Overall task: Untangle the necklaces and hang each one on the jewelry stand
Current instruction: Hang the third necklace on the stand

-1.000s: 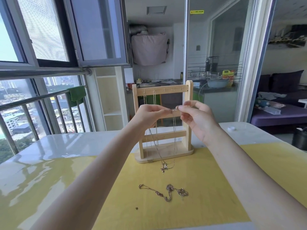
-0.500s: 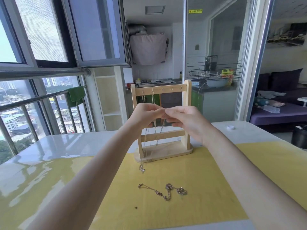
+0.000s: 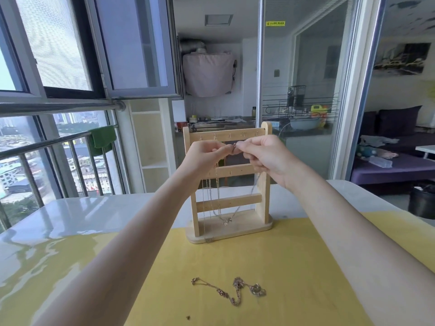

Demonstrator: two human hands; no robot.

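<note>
Necklaces first: one thin silver chain (image 3: 237,208) is up in the air, its two ends pinched together right where both hands meet, just under the top bar of the wooden jewelry stand (image 3: 263,203), and its loop drops in front of the stand with a small pendant (image 3: 226,221) dangling above the base. Two more fine chains (image 3: 204,208) hang from hooks at the left end of that top bar, one running down to the base edge. One gold-toned tangle (image 3: 229,290) lies flat on the yellow mat (image 3: 294,267), near the front and well apart from the stand; how many strands are knotted in it cannot be told. One stand, upright, three crossbars, its base straddling the far edge of the mat. Now the hands: left hand (image 3: 204,156) has fingers curled, thumb and forefinger nipping the chain's end; right hand (image 3: 266,156) likewise curled, fingertips pinching the other end at a tiny clasp ring (image 3: 234,144), the two hands touching at the tips. Beneath it all, the glossy white table (image 3: 82,212); on the railing at left, one green cloth (image 3: 103,140) draped over the bar; one small dark speck (image 3: 188,317) on the mat's near edge.
</note>
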